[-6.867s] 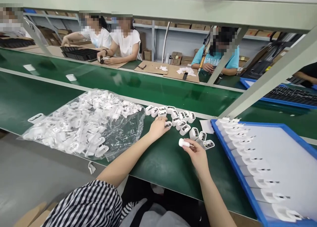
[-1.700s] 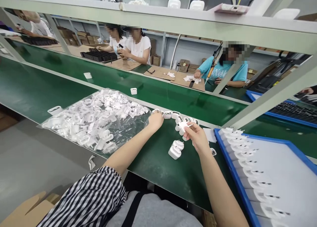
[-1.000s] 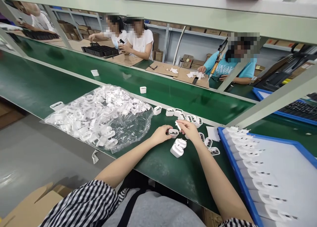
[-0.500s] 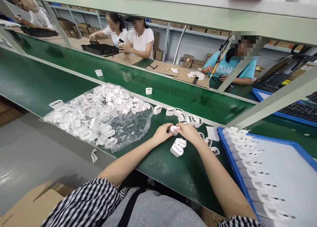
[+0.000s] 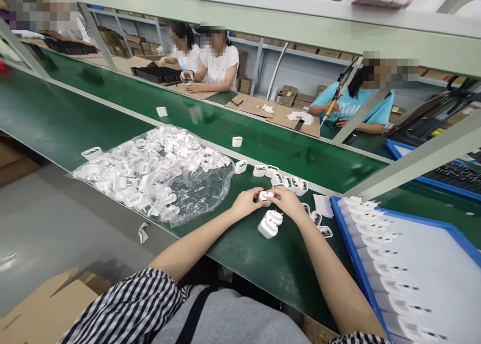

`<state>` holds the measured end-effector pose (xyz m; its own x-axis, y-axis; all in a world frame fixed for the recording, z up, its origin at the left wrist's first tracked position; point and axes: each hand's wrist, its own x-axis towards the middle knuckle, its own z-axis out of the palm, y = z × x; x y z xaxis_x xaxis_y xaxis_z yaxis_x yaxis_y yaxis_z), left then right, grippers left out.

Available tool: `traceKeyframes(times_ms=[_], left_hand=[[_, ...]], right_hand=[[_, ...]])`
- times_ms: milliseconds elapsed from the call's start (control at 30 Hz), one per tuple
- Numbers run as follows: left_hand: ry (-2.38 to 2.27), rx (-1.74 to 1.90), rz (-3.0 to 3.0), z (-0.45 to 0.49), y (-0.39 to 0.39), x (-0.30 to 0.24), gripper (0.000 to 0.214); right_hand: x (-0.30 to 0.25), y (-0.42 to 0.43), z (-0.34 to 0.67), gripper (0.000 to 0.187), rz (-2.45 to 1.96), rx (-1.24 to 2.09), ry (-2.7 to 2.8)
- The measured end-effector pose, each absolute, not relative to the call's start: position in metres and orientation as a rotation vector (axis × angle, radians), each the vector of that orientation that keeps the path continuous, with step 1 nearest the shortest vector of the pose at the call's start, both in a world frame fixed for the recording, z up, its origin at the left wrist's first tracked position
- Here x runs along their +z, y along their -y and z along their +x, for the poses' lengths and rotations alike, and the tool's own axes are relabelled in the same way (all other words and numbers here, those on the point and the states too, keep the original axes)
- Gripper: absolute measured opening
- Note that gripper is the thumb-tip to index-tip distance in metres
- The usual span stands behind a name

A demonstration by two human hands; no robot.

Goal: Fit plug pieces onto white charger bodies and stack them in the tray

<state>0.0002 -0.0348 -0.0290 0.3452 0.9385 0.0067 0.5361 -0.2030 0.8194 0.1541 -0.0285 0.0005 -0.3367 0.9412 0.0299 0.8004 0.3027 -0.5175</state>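
Both of my hands meet over the green bench, closed around a white charger plug (image 5: 266, 196). My left hand (image 5: 248, 203) grips its left side with thumb and fingers. On the other side, my right hand (image 5: 287, 202) has its fingers against the plug's right side and top. Just in front of them stand a few white plugs (image 5: 268, 225) with their pins up, pressed close together. Behind my hands, open white housings (image 5: 288, 183) with dark parts inside form an uneven row. More open housings (image 5: 316, 218) lie beside my right wrist.
A clear plastic bag (image 5: 203, 189) full of white plug parts (image 5: 150, 163) spreads out at left. At right, a blue-rimmed tray (image 5: 424, 211) holds a row of white plugs (image 5: 387, 269). Two housings (image 5: 237, 141) sit on the green belt (image 5: 199, 114). Co-workers sit across it.
The housings on the belt have moved to the right. My hands stay in nearly the same place around the plug. The view has shifted slightly.
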Motion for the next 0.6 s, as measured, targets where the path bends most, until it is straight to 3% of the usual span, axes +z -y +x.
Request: traceKeyframes(times_ms=[167, 333, 467, 600], left_hand=[[-1.344, 0.489, 2.102, 0.000, 0.038, -0.018, 0.030], [-1.424, 0.036, 2.294, 0.007, 0.028, 0.011, 0.034], [-1.348, -0.265, 2.197, 0.018, 0.006, 0.027, 0.023], [-1.285, -0.212, 2.090, 0.031, -0.009, 0.025, 0.017]], right_hand=[[0.003, 0.027, 0.155, 0.014, -1.587, 0.679, 2.306], [0.013, 0.024, 0.151, 0.014, -1.750, 0.701, 2.396], [0.018, 0.020, 0.147, 0.010, -1.777, 0.727, 2.501], [0.018, 0.014, 0.147, 0.008, -1.796, 0.733, 2.534]])
